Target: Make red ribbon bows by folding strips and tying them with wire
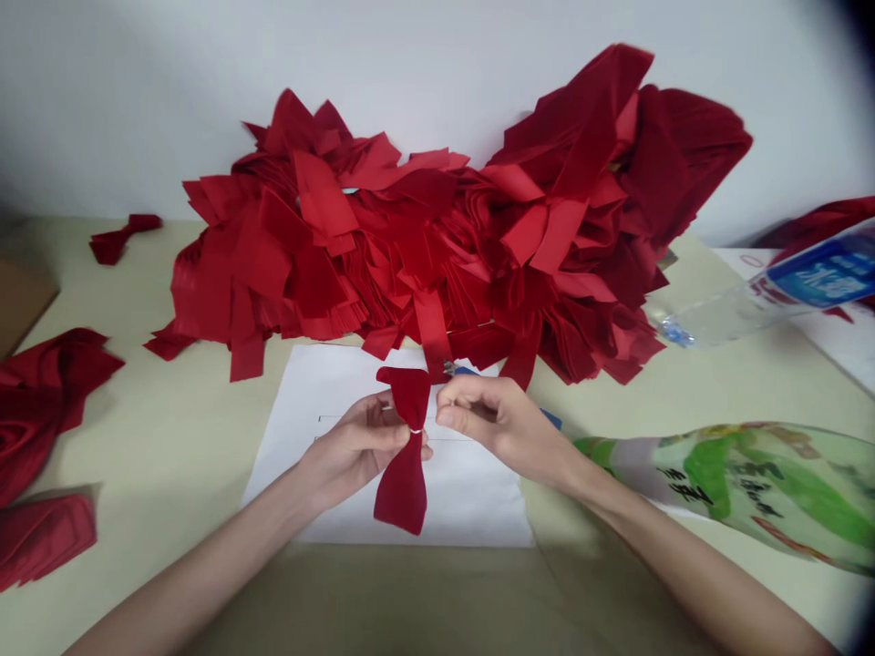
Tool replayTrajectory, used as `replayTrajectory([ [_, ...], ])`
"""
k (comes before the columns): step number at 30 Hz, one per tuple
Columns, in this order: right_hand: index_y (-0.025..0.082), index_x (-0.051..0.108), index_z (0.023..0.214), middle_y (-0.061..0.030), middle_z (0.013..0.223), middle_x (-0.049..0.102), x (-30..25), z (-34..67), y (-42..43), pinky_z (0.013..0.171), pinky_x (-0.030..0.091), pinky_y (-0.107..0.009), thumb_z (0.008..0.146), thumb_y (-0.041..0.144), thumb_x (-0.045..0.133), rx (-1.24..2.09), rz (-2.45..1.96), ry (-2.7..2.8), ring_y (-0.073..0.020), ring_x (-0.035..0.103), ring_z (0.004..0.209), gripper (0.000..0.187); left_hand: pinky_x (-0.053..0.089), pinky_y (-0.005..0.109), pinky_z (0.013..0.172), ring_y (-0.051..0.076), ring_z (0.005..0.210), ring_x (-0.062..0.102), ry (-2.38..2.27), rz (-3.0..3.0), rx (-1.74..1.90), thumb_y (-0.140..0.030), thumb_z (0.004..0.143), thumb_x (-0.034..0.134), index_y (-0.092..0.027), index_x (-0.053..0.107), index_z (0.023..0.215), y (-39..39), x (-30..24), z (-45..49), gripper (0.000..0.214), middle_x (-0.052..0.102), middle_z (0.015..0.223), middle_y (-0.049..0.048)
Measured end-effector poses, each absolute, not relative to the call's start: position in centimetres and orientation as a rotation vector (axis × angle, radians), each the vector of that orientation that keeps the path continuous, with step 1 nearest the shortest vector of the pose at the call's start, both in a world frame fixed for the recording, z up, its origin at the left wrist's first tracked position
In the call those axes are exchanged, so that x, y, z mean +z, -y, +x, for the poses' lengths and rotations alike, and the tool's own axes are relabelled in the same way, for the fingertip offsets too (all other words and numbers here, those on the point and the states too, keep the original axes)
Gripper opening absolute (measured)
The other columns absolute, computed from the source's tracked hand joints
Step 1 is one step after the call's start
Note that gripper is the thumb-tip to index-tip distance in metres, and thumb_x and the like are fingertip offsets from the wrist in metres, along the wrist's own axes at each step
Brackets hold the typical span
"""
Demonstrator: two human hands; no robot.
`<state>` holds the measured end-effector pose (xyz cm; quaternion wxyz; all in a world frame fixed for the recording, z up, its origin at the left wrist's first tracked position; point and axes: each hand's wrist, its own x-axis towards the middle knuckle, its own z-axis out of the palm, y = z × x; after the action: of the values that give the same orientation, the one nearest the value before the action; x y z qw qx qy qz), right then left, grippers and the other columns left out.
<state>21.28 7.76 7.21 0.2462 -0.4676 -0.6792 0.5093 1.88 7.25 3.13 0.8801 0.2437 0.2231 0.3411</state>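
Note:
My left hand (369, 444) pinches a dark red velvet ribbon bow (403, 492) at its narrow waist, thumb in front and fingers behind. White thread (414, 430) circles that waist, and the two ends of the bow fan out above and below. Just right of the bow, my right hand (496, 419) is closed in a pinch, thumb against the fingertips. Whatever lies in that pinch is too fine to make out. Beneath both hands lies a white paper sheet (328, 519) with thin printed lines. A blue-handled tool (550, 418) is partly hidden behind the right hand.
A large heap of red ribbon strips (410, 246) stands against the wall. More red pieces (47, 410) lie at left, with a small tied bow (123, 239) behind. On the right are a green-patterned bottle (752, 492) and a clear bottle with blue label (820, 273).

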Motion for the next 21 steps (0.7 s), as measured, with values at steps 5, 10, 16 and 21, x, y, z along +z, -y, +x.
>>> replayTrajectory([
  [5, 0.016, 0.062, 0.088, 0.0094, 0.054, 0.016, 6.6, 21.0, -8.0, 0.046, 0.013, -0.023, 0.082, 0.035, 0.06, 1.672, -1.105, 1.656, -0.0061, 0.017, 0.048, 0.02, 0.049, 0.024, 0.072, 0.01, 0.065, 0.063, -0.447, 0.47, 0.698, -0.013, 0.07, 0.075, -0.013, 0.068, 0.088, -7.3, 3.1, 1.7, 0.019, 0.068, 0.07, 0.0022],
  [10, 0.015, 0.067, 0.083, 0.0087, 0.049, 0.034, 6.4, 20.7, -7.6, 0.047, 0.025, -0.022, 0.078, 0.034, 0.065, 1.903, -0.969, 1.501, -0.0052, 0.029, 0.047, 0.02, 0.051, 0.025, 0.069, 0.01, 0.061, 0.062, -0.439, 0.448, 0.653, -0.012, 0.069, 0.074, -0.012, 0.067, 0.087, -6.9, 3.2, 2.1, 0.02, 0.066, 0.069, 0.0019],
  [16, 0.014, 0.067, 0.079, -0.0004, 0.066, 0.061, 5.9, 20.3, -7.4, 0.058, 0.039, -0.025, 0.079, 0.032, 0.064, 1.985, -0.884, 1.37, -0.01, 0.053, 0.06, 0.018, 0.05, 0.027, 0.07, 0.011, 0.063, 0.061, -0.526, 0.465, 0.612, -0.017, 0.071, 0.073, -0.014, 0.064, 0.085, -6.7, 3.5, 2.3, 0.017, 0.063, 0.069, 0.0007],
  [21, 0.015, 0.063, 0.074, 0.0034, 0.065, 0.052, 5.1, 20.6, -7.7, 0.06, 0.036, -0.023, 0.077, 0.032, 0.066, 1.865, -1.017, 1.317, -0.0075, 0.045, 0.06, 0.017, 0.046, 0.026, 0.073, 0.011, 0.072, 0.057, -0.859, 0.783, 0.693, -0.023, 0.075, 0.07, -0.017, 0.064, 0.08, -7.1, 4.8, 1.8, 0.01, 0.062, 0.072, -0.0012],
])
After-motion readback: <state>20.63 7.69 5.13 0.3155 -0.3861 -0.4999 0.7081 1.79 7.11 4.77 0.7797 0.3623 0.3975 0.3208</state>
